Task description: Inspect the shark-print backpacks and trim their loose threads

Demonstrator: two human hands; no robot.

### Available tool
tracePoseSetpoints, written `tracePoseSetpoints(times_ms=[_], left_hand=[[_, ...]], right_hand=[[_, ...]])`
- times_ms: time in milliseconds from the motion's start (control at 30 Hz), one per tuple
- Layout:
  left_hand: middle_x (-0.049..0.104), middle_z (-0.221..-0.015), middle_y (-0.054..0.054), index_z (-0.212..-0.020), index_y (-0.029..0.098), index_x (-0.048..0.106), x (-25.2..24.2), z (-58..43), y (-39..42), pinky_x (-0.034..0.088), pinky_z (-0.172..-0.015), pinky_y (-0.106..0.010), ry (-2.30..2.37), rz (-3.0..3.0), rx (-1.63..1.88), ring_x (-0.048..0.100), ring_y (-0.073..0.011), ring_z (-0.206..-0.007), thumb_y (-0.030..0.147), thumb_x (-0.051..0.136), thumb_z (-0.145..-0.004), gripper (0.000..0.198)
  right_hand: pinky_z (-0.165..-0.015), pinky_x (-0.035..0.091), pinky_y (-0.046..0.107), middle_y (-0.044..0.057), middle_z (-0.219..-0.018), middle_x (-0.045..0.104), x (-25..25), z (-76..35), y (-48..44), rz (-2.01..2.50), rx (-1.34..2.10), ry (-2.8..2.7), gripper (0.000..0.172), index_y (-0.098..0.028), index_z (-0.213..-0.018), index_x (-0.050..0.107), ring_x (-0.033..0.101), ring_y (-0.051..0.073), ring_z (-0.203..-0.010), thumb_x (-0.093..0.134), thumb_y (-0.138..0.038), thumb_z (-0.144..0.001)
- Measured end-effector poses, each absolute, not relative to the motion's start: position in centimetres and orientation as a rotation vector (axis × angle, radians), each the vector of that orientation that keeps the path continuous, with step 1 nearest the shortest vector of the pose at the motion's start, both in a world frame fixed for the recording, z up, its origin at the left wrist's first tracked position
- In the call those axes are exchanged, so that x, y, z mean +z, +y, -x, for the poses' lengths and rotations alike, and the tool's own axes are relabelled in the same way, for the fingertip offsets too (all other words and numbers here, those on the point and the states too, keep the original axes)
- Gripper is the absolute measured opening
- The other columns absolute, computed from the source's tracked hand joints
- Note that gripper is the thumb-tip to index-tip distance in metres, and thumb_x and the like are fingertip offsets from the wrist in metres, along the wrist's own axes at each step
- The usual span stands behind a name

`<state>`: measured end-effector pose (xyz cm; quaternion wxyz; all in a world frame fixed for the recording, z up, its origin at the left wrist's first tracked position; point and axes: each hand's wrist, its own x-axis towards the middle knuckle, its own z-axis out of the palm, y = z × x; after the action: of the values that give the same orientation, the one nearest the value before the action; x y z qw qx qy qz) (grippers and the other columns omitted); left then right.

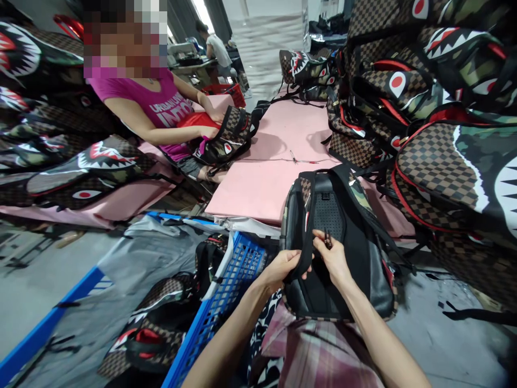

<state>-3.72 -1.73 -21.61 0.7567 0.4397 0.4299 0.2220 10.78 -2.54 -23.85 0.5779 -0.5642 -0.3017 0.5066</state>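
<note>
A black backpack [355, 258] leans upright at the table's edge against my lap, its padded back panel and shoulder straps facing me. My left hand [285, 265] is closed around the left shoulder strap [306, 250], with the thumb on top. Beside it, my right hand [332, 253] is closed, its thumb and forefinger at the strap's inner edge. What look like small dark thread snips [328, 238] stick up out of that hand. The fingertips partly hide where the hand meets the strap.
A pink-topped table [258, 186] lies ahead, with checkered backpacks [440, 178] piled along its right. On my left stands a blue crate [238, 269] beside more bags [161, 318]. Across the table a co-worker [149, 108] handles another backpack [228, 134].
</note>
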Motion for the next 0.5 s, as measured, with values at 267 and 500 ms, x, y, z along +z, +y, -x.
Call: tracePoseSetpoints(times_ms=[267,500], left_hand=[[0.066,-0.077,-0.006,-0.089,0.01,0.063,-21.9,4.2,-2.2,0.043,-0.059,-0.02,0.994,-0.826,0.483,0.059,-0.012,-0.062,0.035,0.078,-0.055,0.045],[0.065,-0.071,-0.001,-0.078,0.013,0.062,-20.1,4.1,-3.5,0.045,-0.064,-0.022,1.164,-0.776,1.035,0.059,-0.0114,-0.064,0.024,0.075,-0.056,0.028]], right_hand=[[-0.042,0.026,0.02,-0.004,-0.061,0.051,-22.5,-10.9,-2.8,1.375,1.228,-0.738,0.032,-0.015,-0.072,0.058,0.036,0.005,-0.047,0.075,-0.039,-0.057],[-0.039,0.017,0.021,0.0,-0.067,0.057,-22.1,-10.5,-2.9,1.21,1.356,-0.676,0.032,-0.014,-0.077,0.063,0.027,0.003,-0.042,0.069,-0.043,-0.064]])
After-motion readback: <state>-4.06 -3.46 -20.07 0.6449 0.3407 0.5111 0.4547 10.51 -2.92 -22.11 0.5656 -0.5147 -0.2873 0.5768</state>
